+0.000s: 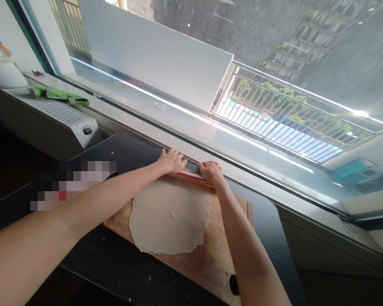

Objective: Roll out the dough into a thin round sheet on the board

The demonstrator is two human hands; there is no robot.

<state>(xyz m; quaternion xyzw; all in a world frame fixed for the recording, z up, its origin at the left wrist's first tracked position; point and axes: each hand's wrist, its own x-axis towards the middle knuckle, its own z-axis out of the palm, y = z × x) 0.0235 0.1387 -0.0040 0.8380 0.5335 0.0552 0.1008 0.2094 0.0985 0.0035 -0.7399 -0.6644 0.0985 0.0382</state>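
Note:
A wide, thin sheet of dough (169,216) with ragged edges lies on a wooden board (223,255). At the dough's far edge is a slim reddish rod with a white streak, which looks like a rolling pin (196,177). My left hand (172,161) is closed over its left end, fingers curled to the far side. Over the right end, my right hand (211,172) is bent in the same way. Both palms hide much of the rod, and my forearms cover parts of the board.
The board rests on a dark table (121,263) dotted with small pale crumbs. A blurred patch (79,182) covers something at left. Beyond the table are a window sill (236,170), a radiator (67,117), a green cloth (62,94) and a white pot (4,70).

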